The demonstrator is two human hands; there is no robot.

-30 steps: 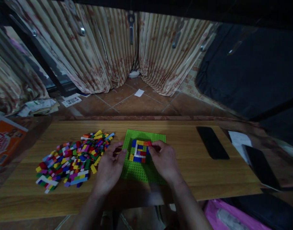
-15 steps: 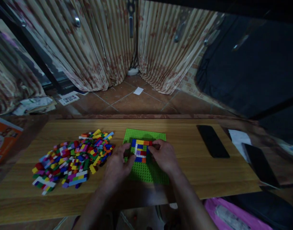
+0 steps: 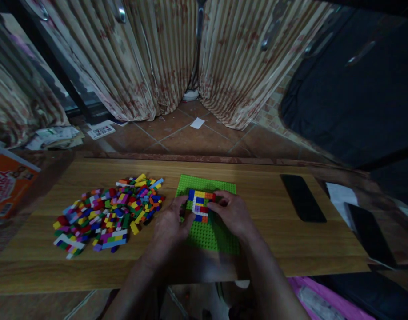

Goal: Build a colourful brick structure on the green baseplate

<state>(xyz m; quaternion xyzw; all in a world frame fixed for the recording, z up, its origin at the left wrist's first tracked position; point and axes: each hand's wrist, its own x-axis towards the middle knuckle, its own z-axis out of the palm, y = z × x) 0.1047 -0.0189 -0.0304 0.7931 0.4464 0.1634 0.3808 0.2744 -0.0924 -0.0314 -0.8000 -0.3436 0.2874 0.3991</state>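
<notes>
A green studded baseplate (image 3: pixel 210 240) lies on the wooden table. On it sits a flat rectangle of toy bricks (image 3: pixel 200 201) in blue, white, yellow, red and orange, with an uneven right side. My left hand (image 3: pixel 172 220) rests at its left edge, thumb and fingers curved and apart, with nothing seen between them. At the right edge, my right hand (image 3: pixel 231 213) has its thumb and forefinger closed together on a small toy brick, mostly hidden by the fingertips. A large heap of loose toy bricks (image 3: pixel 107 213) in many colours spreads left of the plate.
On the right of the wooden table (image 3: pixel 264 249) lies a black phone-like slab (image 3: pixel 303 198). Past that edge are a white paper (image 3: pixel 339 198) and another dark flat object (image 3: pixel 369 231). An orange box (image 3: pixel 10 184) stands at the left. Striped curtains (image 3: pixel 167 58) hang beyond.
The whole view has shifted slightly, so the table appears a little further right and higher. Both hands stay beside the brick rectangle, with the right fingertips moved slightly over its right edge.
</notes>
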